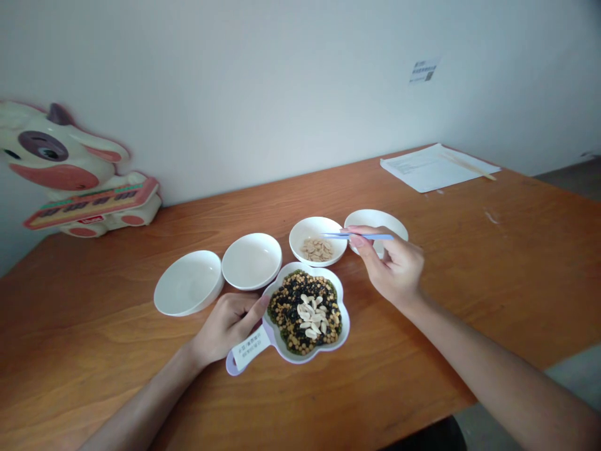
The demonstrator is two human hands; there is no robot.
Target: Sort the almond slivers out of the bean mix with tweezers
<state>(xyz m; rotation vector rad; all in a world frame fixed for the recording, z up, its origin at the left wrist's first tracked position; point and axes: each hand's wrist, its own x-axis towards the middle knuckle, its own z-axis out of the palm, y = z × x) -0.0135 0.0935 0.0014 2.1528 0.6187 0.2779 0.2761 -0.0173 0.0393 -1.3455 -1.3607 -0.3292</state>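
My left hand [230, 326] holds the white and lavender flower-shaped dish [345, 319] where its labelled handle [248, 352] joins, thumb at the rim. The dish sits nearest me, filled with tan, black and green beans [291, 307] under a central heap of pale flat seeds [313, 316]. My right hand [397, 266] pinches slim light-blue tweezers [378, 237], their tips over the round white bowl [295, 241] of similar seeds just beyond the dish; from here I can't tell whether the tips grip one. Two more white bowls [252, 262] stand to the left, and another white bowl [375, 218] lies partly behind my right hand.
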